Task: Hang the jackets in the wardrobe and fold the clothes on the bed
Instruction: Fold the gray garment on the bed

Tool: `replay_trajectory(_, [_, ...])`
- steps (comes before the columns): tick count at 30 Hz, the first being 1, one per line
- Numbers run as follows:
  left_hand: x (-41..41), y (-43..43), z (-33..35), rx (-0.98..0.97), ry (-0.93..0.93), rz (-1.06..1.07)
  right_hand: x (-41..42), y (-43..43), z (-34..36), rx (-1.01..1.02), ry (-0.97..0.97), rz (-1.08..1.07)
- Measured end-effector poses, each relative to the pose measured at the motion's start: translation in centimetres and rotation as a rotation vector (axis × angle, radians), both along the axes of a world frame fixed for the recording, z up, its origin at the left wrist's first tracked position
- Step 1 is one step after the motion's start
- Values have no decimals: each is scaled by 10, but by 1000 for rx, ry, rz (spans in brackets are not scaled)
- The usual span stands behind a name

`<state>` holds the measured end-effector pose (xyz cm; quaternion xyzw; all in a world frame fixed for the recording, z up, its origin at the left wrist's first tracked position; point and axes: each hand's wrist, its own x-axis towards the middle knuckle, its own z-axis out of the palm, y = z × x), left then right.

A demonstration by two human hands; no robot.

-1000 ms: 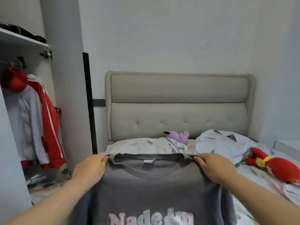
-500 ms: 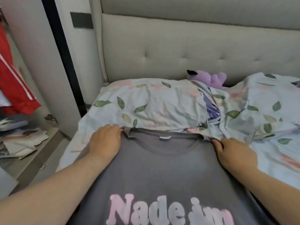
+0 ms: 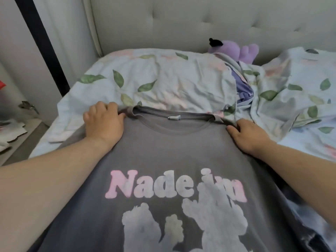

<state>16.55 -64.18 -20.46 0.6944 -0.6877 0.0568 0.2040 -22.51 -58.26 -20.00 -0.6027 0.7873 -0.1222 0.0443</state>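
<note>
T-shirt (image 3: 172,157): grey, print side up, spread on the bed (image 3: 309,142) just in front of the pillow (image 3: 163,77). The neck end is nearest the pillow and the hem runs out of view toward the person.
Left grip (image 3: 103,122): on the shirt's shoulder, near the pillow's front edge toward its left end. Fingers are curled and pinch the cloth right beside the collar.
Right grip (image 3: 249,135): on the opposite shoulder, in front of the pillow's right end. Fingers are curled over the shoulder edge, with the thumb pinching cloth against them.
Why held so: as I judge it, the shoulders are the two points that pull the top edge straight. Pinching both at once draws the body square and takes out slack, so later folds run true.
Collar: puckered at each end where the cloth is gathered into a pinch. The neck label shows inside it.
Why placed there: the shirt stops short of the pillow, probably so it lies on flat mattress and not on the hump.
Step in hand: laying out and squaring; no fold is visible yet.
Sleeves: hidden under the forearms, so I cannot tell how they lie.
Plush toy (image 3: 238,50): purple, behind the pillow's right end against the headboard (image 3: 181,20), well apart from the shirt.
Other garment (image 3: 309,215): dark, mottled and blurred, farther from the pillow than the right grip and at the shirt's right edge. It probably waits its turn.
</note>
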Motion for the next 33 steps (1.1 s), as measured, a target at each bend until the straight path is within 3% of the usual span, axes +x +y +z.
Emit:
replay_trajectory(3, [-32,55,7,-18,133,-205,-13,36,23,-134,-234,-51])
replay_trajectory(7, [-115,137,-3,310,338,-546,-53,127,40,-358,-395,-253])
replay_trajectory(12, [-163,166,-16,274,11,-561,-93,204,22,-388,-572,-391])
replay_trajectory(14, [-161,164,-20,264,-17,-539,-91,202,24,-346,-644,-357])
replay_trajectory(21, [-167,169,-13,314,-38,-509,-83,226,35,160,-225,-199])
replay_trajectory(23, [-176,161,0,279,-54,-478,-89,227,39,257,-294,-175])
replay_trajectory(25, [-209,144,22,194,48,-457,-97,224,40,282,-388,-140])
replay_trajectory(28, [-285,119,51,110,170,-662,-100,224,44,192,-570,-138])
replay_trajectory(30, [-333,108,60,293,86,-804,-100,227,45,136,-691,-186])
replay_trajectory(33, [-380,96,71,678,-189,-829,-103,227,46,51,-805,-263])
